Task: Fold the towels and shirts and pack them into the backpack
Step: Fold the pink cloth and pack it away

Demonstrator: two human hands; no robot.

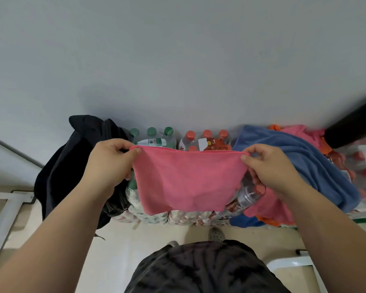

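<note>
**Over the bottle packs: pink towel pinched at both top corners, next fold due**

Head view, the only one. Up front, held in the air w/ top hem stretched level: pink towel [188,178], hanging over shrink-wrapped bottle packs [199,216], not lying flat on anything. Pinched at upper-left corner by left hand [112,163], thumb in front, fingers [135,150] closed on the hem. Same at upper-right corner w/ right hand [270,166]. Looks doubled, judging by two hems along the top. Sides tapering inward toward the lower edge.

Probably mid-fold, packing not yet begun for this piece. To do it well:

- Keep both pinches right at the corners & hem taut, to stop layers slipping apart.
- Shake lightly to let it hang square before folding.
- Bring one hand across to the other, corner to corner, hem on hem, then smooth downward.
- Aim for a packet narrow enough for backpack [72,166], black, slumped at left against the packs. Opening not clearly visible, so check it first.
- Avoid pressing creases on the bumpy caps; fold in the air or against the body.

At right, waiting: blue towel [300,163] draped over more packs, w/ another pink cloth [298,132] showing past its edges.
</note>
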